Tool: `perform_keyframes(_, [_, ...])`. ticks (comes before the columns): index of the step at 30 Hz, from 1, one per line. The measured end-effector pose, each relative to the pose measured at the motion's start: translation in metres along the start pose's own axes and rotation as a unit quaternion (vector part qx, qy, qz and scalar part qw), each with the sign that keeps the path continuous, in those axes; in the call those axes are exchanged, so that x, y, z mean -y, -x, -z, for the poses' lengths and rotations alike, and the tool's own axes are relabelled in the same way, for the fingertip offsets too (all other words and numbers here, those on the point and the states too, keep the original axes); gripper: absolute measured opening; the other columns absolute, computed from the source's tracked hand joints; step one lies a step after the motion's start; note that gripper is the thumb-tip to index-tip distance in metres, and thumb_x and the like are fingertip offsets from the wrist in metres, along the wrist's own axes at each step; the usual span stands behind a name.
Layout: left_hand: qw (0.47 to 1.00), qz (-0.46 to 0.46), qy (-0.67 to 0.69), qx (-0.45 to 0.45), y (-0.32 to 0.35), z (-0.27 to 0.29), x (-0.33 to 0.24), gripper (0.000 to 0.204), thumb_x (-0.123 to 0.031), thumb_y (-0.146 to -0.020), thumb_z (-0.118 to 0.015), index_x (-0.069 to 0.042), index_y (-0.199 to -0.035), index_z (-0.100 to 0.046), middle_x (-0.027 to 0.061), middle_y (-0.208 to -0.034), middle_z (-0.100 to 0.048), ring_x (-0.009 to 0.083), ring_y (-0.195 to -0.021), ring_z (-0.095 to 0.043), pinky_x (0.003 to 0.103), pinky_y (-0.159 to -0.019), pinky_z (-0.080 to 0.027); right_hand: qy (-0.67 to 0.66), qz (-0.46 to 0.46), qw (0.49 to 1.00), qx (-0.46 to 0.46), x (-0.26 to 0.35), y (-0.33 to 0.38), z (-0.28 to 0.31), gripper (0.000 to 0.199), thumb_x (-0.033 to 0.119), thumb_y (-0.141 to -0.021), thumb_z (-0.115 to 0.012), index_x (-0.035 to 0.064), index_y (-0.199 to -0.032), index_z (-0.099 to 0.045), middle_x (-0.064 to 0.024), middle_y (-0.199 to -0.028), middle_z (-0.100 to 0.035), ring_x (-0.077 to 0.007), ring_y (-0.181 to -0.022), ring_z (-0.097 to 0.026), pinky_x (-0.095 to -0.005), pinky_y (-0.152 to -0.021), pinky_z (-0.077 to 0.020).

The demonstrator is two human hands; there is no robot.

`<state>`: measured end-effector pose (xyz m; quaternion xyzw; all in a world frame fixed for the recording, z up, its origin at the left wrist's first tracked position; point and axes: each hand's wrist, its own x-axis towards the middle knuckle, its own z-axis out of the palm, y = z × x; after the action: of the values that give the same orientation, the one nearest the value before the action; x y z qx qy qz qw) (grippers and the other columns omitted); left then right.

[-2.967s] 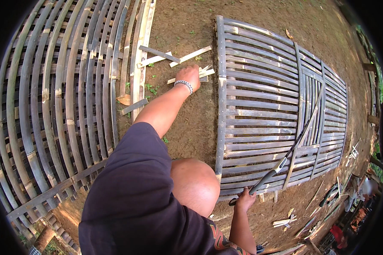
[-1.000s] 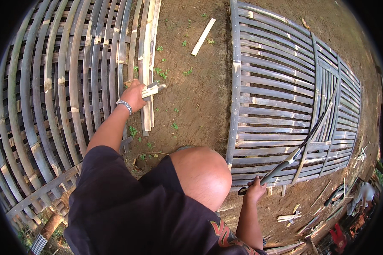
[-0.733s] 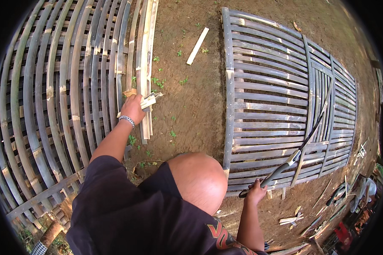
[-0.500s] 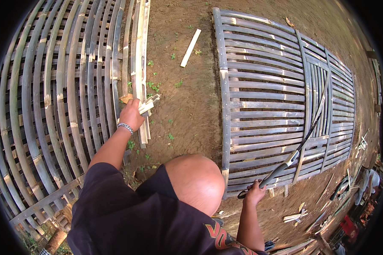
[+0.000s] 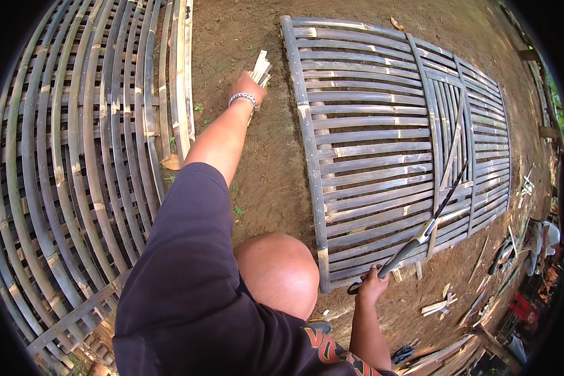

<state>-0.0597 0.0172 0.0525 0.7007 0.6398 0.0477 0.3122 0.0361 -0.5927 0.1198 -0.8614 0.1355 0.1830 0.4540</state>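
My left hand [image 5: 249,91], with a chain bracelet at the wrist, is closed around a small bundle of pale bamboo strips [image 5: 261,67]. It reaches far forward over the bare soil, between two slatted bamboo panels. My right hand [image 5: 373,285] grips the grey handle of a long blade tool [image 5: 413,244]. Its thin dark blade points away to the upper right, over the right-hand bamboo panel [image 5: 376,150]. That panel lies on the ground and has a smaller slatted section with a diagonal brace. My left fingers are partly hidden behind the hand.
At left, stacked bamboo slat panels [image 5: 75,163] bear long loose bamboo strips [image 5: 180,75] along their edge. My bent knee [image 5: 276,276] is between the panels. Offcuts [image 5: 438,306] lie on the soil at lower right, near a red object [image 5: 523,310] and piled slats [image 5: 445,357].
My left hand has moved forward and right from the long strips' edge with its bundle. The single pale strip on the soil no longer shows there. My right hand still holds the blade tool.
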Motion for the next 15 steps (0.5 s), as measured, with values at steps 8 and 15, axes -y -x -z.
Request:
perform_keyframes(8, [0.996, 0.058, -0.059, -0.021, 0.024, -0.010, -0.019, 0.051, -0.019, -0.085, -0.073, -0.004, -0.130, -0.056, 0.0233, -0.129, -0.063, 0.0366, -0.120, -0.063, 0.045, -0.101, -0.053, 0.049, -0.004, 0.999, -0.009, 0.008, 0.012, 0.004, 0.013, 0.008, -0.095, -0.063, 0.0026, -0.104, -0.055, -0.0037, -0.079, -0.056, -0.0118, -0.056, -0.054, -0.0270, -0.052, -0.0456])
perform_keyframes(15, [0.994, 0.062, -0.083, -0.017, 0.030, -0.008, -0.011, 0.050, -0.020, -0.083, -0.074, -0.004, -0.128, -0.058, 0.0202, -0.127, -0.067, 0.0357, -0.118, -0.065, 0.046, -0.099, -0.053, 0.011, 0.002, 1.000, -0.001, 0.000, 0.005, 0.017, 0.017, 0.009, -0.094, -0.066, 0.0000, -0.105, -0.057, -0.0056, -0.078, -0.059, -0.0131, -0.057, -0.057, -0.0290, -0.053, -0.0469])
